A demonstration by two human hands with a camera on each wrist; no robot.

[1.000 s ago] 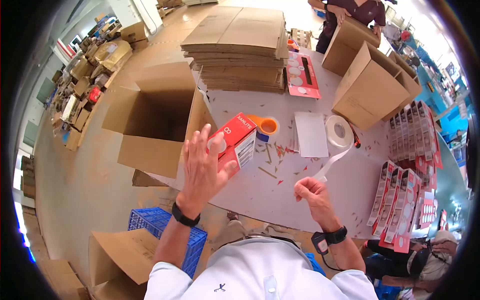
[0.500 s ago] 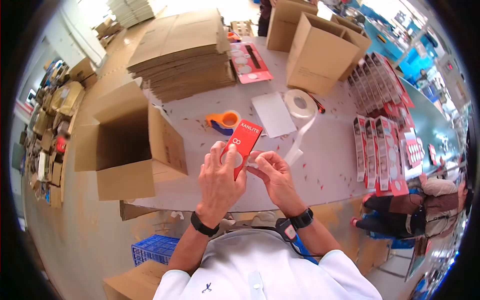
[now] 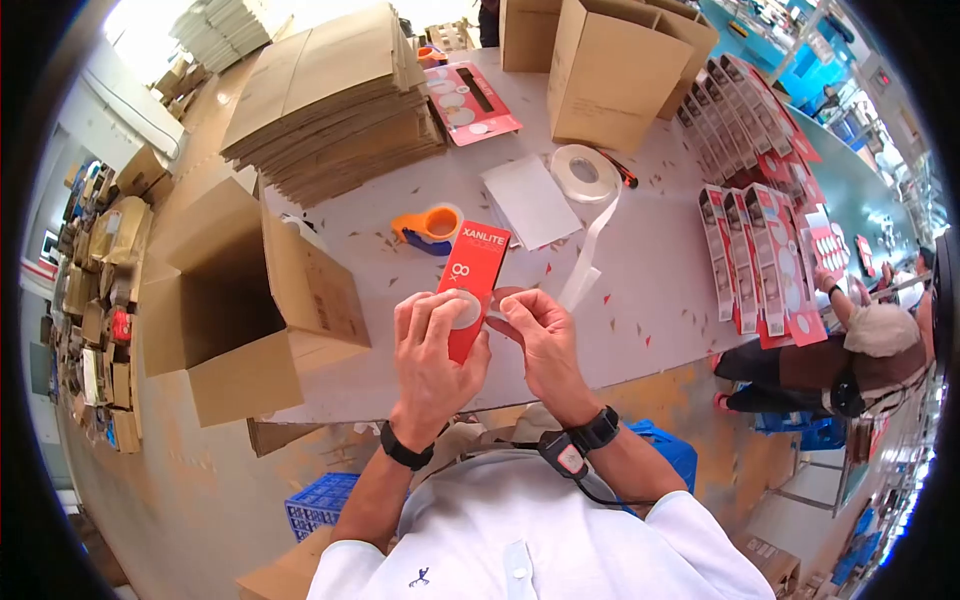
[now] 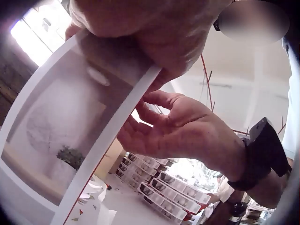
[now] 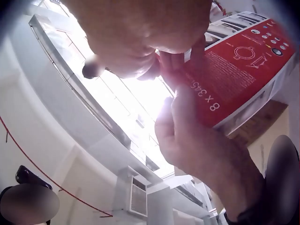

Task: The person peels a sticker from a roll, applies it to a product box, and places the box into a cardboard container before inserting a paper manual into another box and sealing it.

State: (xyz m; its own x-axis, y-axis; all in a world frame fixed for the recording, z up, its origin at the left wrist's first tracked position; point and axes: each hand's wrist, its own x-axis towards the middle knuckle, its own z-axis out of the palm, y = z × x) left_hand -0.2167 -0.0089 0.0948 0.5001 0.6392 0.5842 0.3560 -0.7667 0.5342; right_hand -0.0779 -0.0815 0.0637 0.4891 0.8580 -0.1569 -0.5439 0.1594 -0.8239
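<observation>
My left hand [image 3: 435, 345] grips a tall red box [image 3: 478, 255] printed XANLITE, fingers across its printed face and thumb on the near side. In the left wrist view the box's pale pictured side [image 4: 65, 122] fills the left of the frame below that hand. My right hand [image 3: 548, 345] is at the box's right edge, thumb and index finger pinching a small pale sticker-like piece [image 3: 499, 309] against it. The right wrist view shows the red printed panel [image 5: 234, 75] beside the fingers. Behind the hands lies a white roll [image 3: 585, 174] with a loose strip [image 3: 590, 262] trailing towards me.
An open carton [image 3: 320, 285] stands left, a stack of flat cardboard [image 3: 330, 100] behind it. An orange tape dispenser [image 3: 430, 228], white sheets [image 3: 530, 200] and a flat red package [image 3: 470, 103] lie on the table. Upright cartons [image 3: 615, 80] and rows of red-and-white boxes [image 3: 755, 255] stand right.
My left hand has brought the red box in front of me and turned it upright. My right hand has moved left from the loose strip to the box's edge. The view has shifted right.
</observation>
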